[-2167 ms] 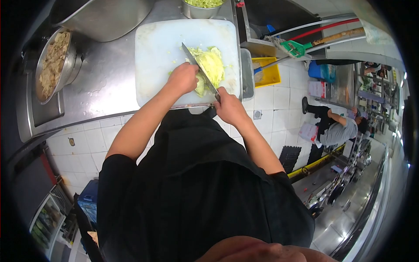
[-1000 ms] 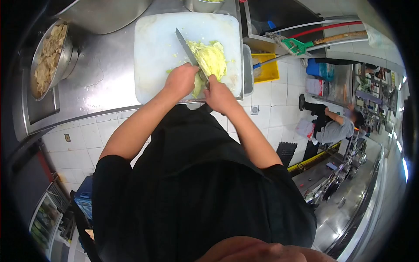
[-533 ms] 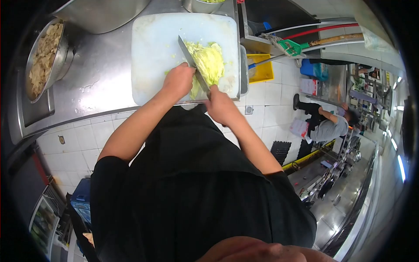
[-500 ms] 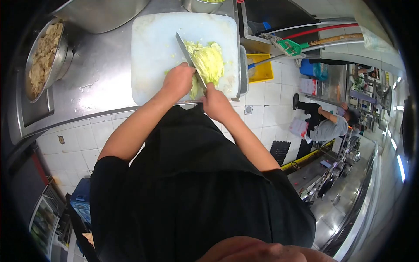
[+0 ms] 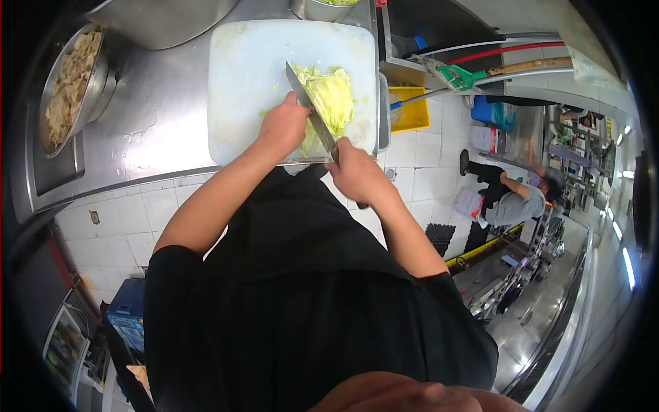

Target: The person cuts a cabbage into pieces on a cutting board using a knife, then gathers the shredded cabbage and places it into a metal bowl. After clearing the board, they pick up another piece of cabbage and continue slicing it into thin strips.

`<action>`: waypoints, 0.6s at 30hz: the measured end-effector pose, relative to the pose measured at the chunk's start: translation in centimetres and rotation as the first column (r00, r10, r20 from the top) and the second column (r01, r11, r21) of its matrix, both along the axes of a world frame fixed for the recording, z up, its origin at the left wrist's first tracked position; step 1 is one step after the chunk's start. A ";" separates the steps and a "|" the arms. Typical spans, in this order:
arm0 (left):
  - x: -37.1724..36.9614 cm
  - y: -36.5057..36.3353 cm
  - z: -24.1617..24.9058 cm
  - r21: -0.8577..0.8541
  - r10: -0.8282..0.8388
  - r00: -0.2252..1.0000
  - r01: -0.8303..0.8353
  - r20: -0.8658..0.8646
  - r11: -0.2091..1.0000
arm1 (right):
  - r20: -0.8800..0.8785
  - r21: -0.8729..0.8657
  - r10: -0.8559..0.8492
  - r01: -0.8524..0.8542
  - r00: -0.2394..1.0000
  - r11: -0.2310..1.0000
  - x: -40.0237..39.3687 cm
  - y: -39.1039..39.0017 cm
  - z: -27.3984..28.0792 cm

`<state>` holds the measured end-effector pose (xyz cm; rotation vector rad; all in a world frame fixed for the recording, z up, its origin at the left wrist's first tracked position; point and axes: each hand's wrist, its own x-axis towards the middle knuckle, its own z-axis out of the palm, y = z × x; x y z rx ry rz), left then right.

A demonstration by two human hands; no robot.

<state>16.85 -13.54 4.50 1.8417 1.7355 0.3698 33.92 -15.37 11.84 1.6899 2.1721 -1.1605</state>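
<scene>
My right hand [image 5: 358, 175] is closed round the handle of a kitchen knife [image 5: 320, 129], whose long blade slants up and left across the cutting board. Sliced pale green cabbage [image 5: 333, 96] lies heaped along the blade's right side, with more beneath the blade near the board's front edge. On the other side of the blade is my left hand [image 5: 283, 127], its fingers curled down over cabbage and the thumb close to the blade. Its fingertips are mostly hidden. The white cutting board [image 5: 240, 82] has small cabbage scraps on it.
A metal bowl [image 5: 103, 96] of pale brown food pieces stands left on the steel counter [image 5: 147, 117]. A large pot [image 5: 161, 20] and a bowl of greens [image 5: 322, 9] are behind. At right are a yellow bin [image 5: 412, 110], mop handles [image 5: 522, 49] and another person [image 5: 511, 199].
My right hand has drawn the knife back toward my body and slightly right. More of the handle end shows below the hand. My left hand has stayed nearly in place.
</scene>
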 end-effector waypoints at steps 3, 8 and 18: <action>-0.1 0.0 -0.8 0.041 -0.020 0.999 0.019 0.031 0.999 | -0.041 0.009 -0.029 0.029 0.999 1.000 -0.9 -0.8 -2.3; -0.3 -0.4 -1.3 0.041 -0.029 0.999 0.028 0.033 0.999 | -0.067 0.043 -0.029 0.032 0.997 0.999 -1.3 2.6 -1.5; -0.1 0.1 -1.0 0.029 -0.002 0.999 0.000 0.045 1.000 | 0.055 -0.066 0.023 -0.020 0.998 0.998 0.4 -0.1 3.0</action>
